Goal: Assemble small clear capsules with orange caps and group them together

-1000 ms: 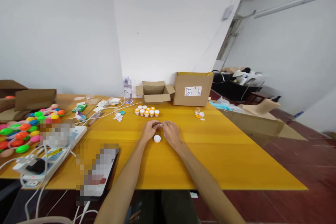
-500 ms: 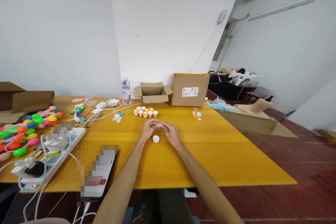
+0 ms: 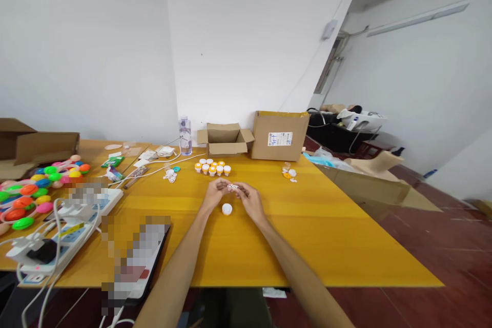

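Yellow counter [image 3: 307,225] below a pale wall [image 3: 238,36]. Left hand [image 3: 216,195]: fingers pinching one side of a small spotted piece [image 3: 232,187] (white, dark flecks), held above the counter. White round cap [image 3: 226,209] on the counter, between the forearms, nearer the person. Right hand [image 3: 249,199]: fingers pinching the piece's other side.

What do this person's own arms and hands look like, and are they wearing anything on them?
The left hand and right hand are ordinary five-fingered human hands, with no gloves. Both forearms are bare, with no sleeves, watch or bracelet in sight. No cables or markings show on them; rings are too small to tell.
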